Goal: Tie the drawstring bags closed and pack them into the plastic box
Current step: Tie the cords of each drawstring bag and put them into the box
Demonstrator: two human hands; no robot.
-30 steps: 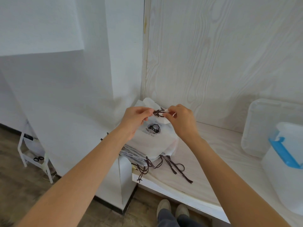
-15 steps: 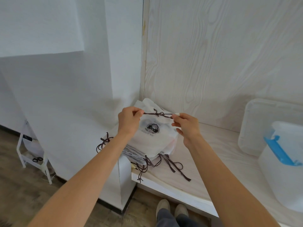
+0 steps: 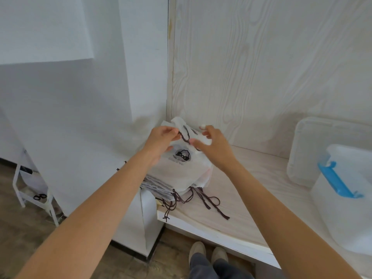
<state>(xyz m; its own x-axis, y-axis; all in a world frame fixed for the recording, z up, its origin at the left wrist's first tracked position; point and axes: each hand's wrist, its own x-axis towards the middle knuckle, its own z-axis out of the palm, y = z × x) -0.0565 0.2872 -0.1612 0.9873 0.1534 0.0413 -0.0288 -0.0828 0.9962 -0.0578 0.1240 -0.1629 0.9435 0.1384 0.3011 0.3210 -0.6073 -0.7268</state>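
Dark drawstring (image 3: 186, 135) pinched in left hand (image 3: 161, 140) and right hand (image 3: 213, 144) grips atop bag (image 3: 181, 168).

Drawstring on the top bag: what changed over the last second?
Half a second ago both hands pulled the drawstring taut and wide; now the left hand and right hand have come back together and the cord hangs in a slack loop. The top bag, the stack under it and the plastic box stayed put.

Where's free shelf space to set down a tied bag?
Free: bare shelf between the bag stack and the plastic box. Crowded: the left corner, with the stack, both hands, and loose drawstrings trailing toward the front edge.
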